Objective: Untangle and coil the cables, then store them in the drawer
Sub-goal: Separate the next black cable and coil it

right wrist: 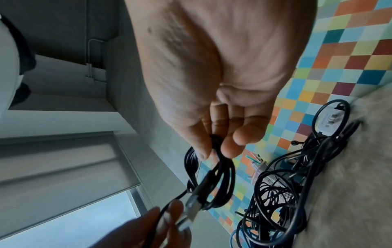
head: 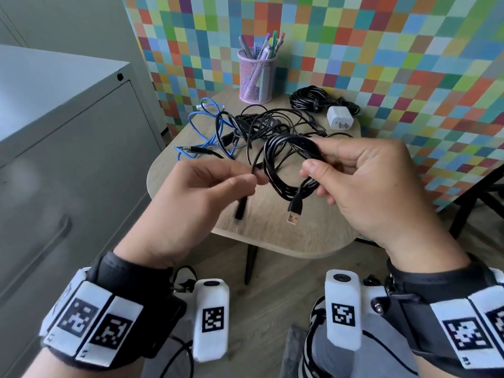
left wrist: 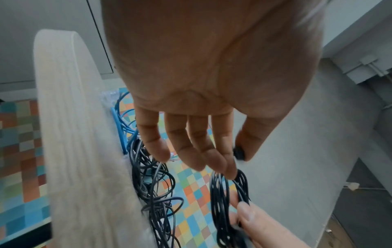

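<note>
A black USB cable coil [head: 283,165] hangs above the small wooden table [head: 313,230], its USB plug [head: 294,212] dangling down. My right hand [head: 354,175] grips the coil between thumb and fingers; the right wrist view shows that pinch on the coil [right wrist: 214,171]. My left hand [head: 207,186] pinches the cable's loose end [head: 256,170] between thumb and forefinger, with the far connector [head: 241,207] hanging below. In the left wrist view the coil [left wrist: 224,201] hangs past my left fingertips [left wrist: 229,172]. Behind lies a tangle of black cables [head: 261,126] and a blue cable [head: 210,132].
A purple mesh pen cup [head: 256,75] stands at the table's back. A separate black cable bundle [head: 311,98] and a white charger [head: 339,118] lie at the back right. A grey drawer cabinet [head: 68,148] stands to the left, drawers closed. A chequered coloured wall rises behind.
</note>
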Demonstrator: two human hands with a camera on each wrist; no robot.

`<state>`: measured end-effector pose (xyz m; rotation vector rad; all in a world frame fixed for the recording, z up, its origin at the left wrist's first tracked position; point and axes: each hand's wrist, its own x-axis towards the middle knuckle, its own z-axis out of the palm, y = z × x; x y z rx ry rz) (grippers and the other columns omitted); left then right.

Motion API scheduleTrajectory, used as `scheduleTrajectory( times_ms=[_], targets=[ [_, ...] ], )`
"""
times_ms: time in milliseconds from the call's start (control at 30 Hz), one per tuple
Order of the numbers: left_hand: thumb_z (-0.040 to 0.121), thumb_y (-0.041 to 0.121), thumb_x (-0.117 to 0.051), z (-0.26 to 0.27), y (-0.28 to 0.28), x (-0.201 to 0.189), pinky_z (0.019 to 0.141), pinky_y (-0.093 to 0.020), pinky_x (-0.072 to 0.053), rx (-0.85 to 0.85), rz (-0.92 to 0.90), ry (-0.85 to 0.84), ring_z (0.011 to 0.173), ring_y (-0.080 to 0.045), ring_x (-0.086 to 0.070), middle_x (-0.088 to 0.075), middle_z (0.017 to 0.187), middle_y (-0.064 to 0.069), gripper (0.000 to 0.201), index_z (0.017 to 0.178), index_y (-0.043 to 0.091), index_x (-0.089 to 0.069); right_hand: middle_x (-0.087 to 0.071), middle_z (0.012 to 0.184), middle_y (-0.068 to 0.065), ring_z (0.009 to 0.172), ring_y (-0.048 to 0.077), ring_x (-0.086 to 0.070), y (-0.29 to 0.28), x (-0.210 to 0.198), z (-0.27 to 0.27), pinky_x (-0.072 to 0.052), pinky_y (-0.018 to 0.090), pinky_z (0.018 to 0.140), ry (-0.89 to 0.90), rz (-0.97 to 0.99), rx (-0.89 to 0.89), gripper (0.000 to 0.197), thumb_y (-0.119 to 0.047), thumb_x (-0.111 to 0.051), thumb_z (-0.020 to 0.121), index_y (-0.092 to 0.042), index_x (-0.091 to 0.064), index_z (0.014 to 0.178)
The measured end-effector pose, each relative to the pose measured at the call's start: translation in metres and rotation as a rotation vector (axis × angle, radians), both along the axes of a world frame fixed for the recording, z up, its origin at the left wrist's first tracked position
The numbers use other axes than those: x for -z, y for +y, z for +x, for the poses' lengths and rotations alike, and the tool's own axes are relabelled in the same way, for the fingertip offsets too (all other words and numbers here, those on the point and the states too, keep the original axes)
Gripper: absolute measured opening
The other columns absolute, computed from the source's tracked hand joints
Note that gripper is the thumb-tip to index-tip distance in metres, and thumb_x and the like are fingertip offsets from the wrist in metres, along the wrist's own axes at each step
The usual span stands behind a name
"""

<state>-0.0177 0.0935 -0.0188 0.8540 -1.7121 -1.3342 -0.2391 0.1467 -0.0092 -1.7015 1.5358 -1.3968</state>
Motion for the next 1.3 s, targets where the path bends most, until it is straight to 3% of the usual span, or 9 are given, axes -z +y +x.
scheduleTrajectory(
  times_ms=[133,233,333,500,600,867,1100,1200,1300],
  targets=[
    [0.079,0.026,-0.081,-0.01,0.008,0.001,0.066,-0.048,-0.039,-0.036,-0.027,0.082,0.071,-0.027,-0.05,-0.063,0.074,-0.028,0.015,0.074,0.012,-0.079,-0.078,0.081,-0.014,0.061,0.007,-0.066,0.003,-0.003,0.009,-0.051,0.016,0.058,0.01,0.005,-0.077,0.039,-0.007,-0.073,0.096,-0.043,-0.074,0.111],
    [0.078,0.026,-0.086,-0.018,0.013,0.001,0.065,-0.054,-0.047,-0.162,-0.096,0.121,0.066,-0.034,-0.059,-0.072,0.072,-0.019,0.02,0.07,0.009,-0.077,-0.078,0.078,-0.013,0.059,0.005,-0.066,0.005,-0.003,0.017,-0.05,0.015,0.055,-0.07,0.023,-0.157,0.038,-0.004,-0.072,0.096,-0.039,-0.074,0.109],
    [0.074,0.026,-0.092,-0.021,0.014,0.003,0.049,-0.036,-0.037,-0.316,-0.131,0.092,0.053,-0.019,-0.042,-0.054,0.054,-0.002,0.042,0.061,0.009,-0.056,-0.08,0.085,-0.003,0.061,0.009,-0.065,0.005,-0.002,0.018,-0.054,0.025,0.055,-0.149,0.044,-0.189,0.034,-0.006,-0.071,0.097,-0.037,-0.076,0.111],
    [0.085,0.027,-0.078,-0.025,0.011,0.008,0.079,-0.06,-0.057,-0.251,-0.09,0.096,0.083,-0.035,-0.07,-0.071,0.094,-0.012,0.025,0.093,0.012,-0.059,-0.079,0.088,0.008,0.06,0.018,-0.064,0.005,-0.001,0.019,-0.055,0.03,0.054,-0.233,0.039,-0.185,0.029,-0.007,-0.072,0.097,-0.031,-0.078,0.112],
    [0.09,0.017,-0.067,-0.024,0.009,0.009,0.074,-0.064,-0.056,-0.166,-0.062,0.056,0.086,-0.047,-0.068,-0.07,0.097,-0.019,0.011,0.096,0.009,-0.06,-0.078,0.086,0.004,0.061,0.019,-0.064,0.003,0.002,0.018,-0.055,0.031,0.054,-0.217,0.058,-0.167,0.026,-0.008,-0.075,0.095,-0.029,-0.08,0.109],
    [0.096,-0.002,-0.058,-0.022,0.011,0.006,0.04,-0.026,-0.038,-0.211,-0.088,-0.022,0.043,-0.019,-0.046,-0.049,0.064,-0.007,0.015,0.09,0.007,-0.049,-0.076,0.084,0.01,0.059,0.022,-0.064,0.003,0.004,0.024,-0.055,0.032,0.052,-0.261,0.075,-0.236,0.025,-0.007,-0.075,0.093,-0.028,-0.082,0.105],
    [0.081,-0.004,-0.053,-0.02,0.005,0.009,0.044,-0.028,-0.033,-0.276,-0.161,-0.187,0.046,-0.015,-0.041,-0.045,0.058,0.007,0.022,0.077,0.018,-0.049,-0.072,0.082,0.015,0.06,0.025,-0.063,0.003,0.011,0.031,-0.054,0.035,0.054,-0.254,0.116,-0.27,0.023,-0.011,-0.077,0.091,-0.024,-0.082,0.109],
    [0.086,-0.002,-0.058,-0.019,0.003,0.009,0.044,-0.033,-0.04,-0.279,-0.185,-0.169,0.048,-0.025,-0.051,-0.057,0.068,-0.007,0.017,0.083,0.014,-0.055,-0.074,0.084,0.015,0.058,0.023,-0.062,0.002,0.01,0.033,-0.053,0.034,0.052,-0.263,0.099,-0.257,0.023,-0.011,-0.076,0.09,-0.021,-0.081,0.11],
    [0.094,0.006,-0.069,-0.014,0.003,0.006,0.066,-0.042,-0.057,-0.175,-0.113,-0.055,0.07,-0.034,-0.065,-0.066,0.088,-0.011,0.011,0.091,0.011,-0.059,-0.075,0.079,0.01,0.054,0.022,-0.062,0.002,0.007,0.03,-0.054,0.035,0.048,-0.276,0.027,-0.192,0.024,-0.005,-0.076,0.092,-0.026,-0.081,0.102]
  ],
)
